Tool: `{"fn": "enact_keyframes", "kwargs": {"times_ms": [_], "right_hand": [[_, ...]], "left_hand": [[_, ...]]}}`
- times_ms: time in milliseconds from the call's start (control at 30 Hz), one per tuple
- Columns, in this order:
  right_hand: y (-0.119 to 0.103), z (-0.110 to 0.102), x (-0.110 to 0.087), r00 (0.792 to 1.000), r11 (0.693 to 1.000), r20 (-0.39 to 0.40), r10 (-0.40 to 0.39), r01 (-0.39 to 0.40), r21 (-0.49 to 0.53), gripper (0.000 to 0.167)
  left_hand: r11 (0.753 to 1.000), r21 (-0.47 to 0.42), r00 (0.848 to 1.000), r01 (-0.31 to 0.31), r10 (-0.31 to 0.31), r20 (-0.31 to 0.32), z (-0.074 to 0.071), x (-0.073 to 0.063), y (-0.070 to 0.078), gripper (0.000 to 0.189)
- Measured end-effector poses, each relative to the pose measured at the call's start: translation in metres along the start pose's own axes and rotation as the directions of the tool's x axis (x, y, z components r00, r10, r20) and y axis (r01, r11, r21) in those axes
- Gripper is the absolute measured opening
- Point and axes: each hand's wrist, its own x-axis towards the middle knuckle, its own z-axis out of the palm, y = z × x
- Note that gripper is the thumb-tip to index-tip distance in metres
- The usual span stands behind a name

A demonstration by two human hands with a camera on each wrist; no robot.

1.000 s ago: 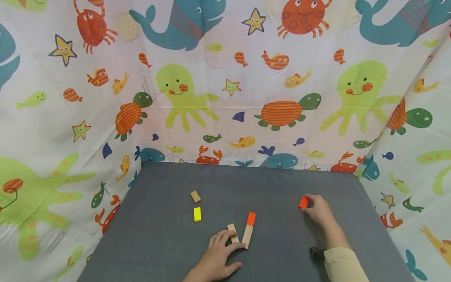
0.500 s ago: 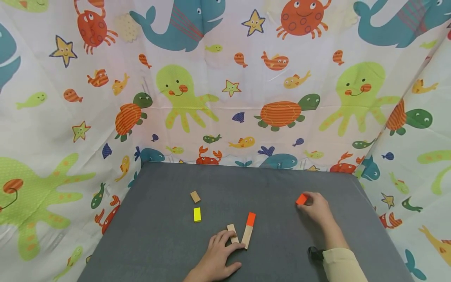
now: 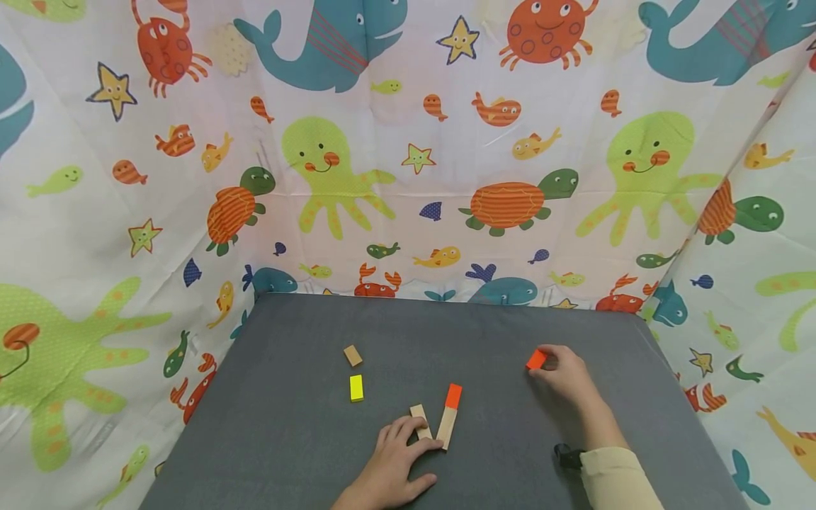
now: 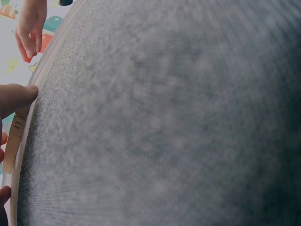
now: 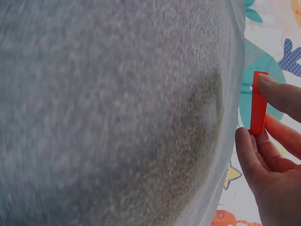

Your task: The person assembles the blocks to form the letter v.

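Between thumb and fingertips my right hand point(image 3: 567, 374) pinches an orange-red block point(image 3: 536, 358) above the right part of the table; the right wrist view shows this orange-red block point(image 5: 258, 110) as thin and long. My left hand point(image 3: 397, 462) rests at front centre, fingers spread and touching the plain wooden block point(image 3: 417, 412) and the near end of a second wooden block point(image 3: 448, 427). Another orange-red block point(image 3: 454, 396) lies end to end with that second one. In the left wrist view a wooden block point(image 4: 15, 132) bears printed digits beside the left thumb.
A yellow block point(image 3: 356, 388) and a short wooden block point(image 3: 353, 355) lie left of centre on the dark grey table cover point(image 3: 287, 425). A sea-animal patterned curtain point(image 3: 408, 212) borders the table at the back and both sides. A black band is by the right wrist.
My right hand has moved a little to the left and away from me with the orange-red block, which has turned slightly. The left hand and the lying blocks stay put.
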Motion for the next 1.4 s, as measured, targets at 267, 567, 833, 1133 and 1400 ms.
{"fn": "enact_keyframes", "kwargs": {"times_ms": [267,567,833,1133,1400], "right_hand": [[-0.007,0.006,0.001,1.0,0.999,0.01,-0.023,0.022,0.033,0.06],[-0.018,0.012,0.002,0.999,0.998,0.026,-0.027,0.026,0.061,0.061],[-0.025,0.02,0.004,0.997,0.995,0.036,-0.066,0.063,0.071,0.059],[-0.033,0.024,0.004,0.998,0.997,0.045,-0.053,0.05,0.061,0.059],[-0.039,0.027,0.002,0.997,0.996,0.054,-0.056,0.052,0.07,0.06]], "left_hand": [[0.999,0.046,0.999,-0.021,0.022,-0.036,0.001,-0.001,0.001,0.046],[0.999,0.04,1.0,-0.015,0.016,-0.025,0.0,-0.001,0.001,0.045],[0.998,0.052,0.999,-0.02,0.022,-0.042,0.001,-0.002,0.001,0.046],[0.998,0.053,0.998,-0.027,0.03,-0.056,0.002,-0.002,-0.001,0.046],[0.997,0.075,0.998,-0.032,0.036,-0.046,0.0,-0.001,-0.001,0.048]]}}
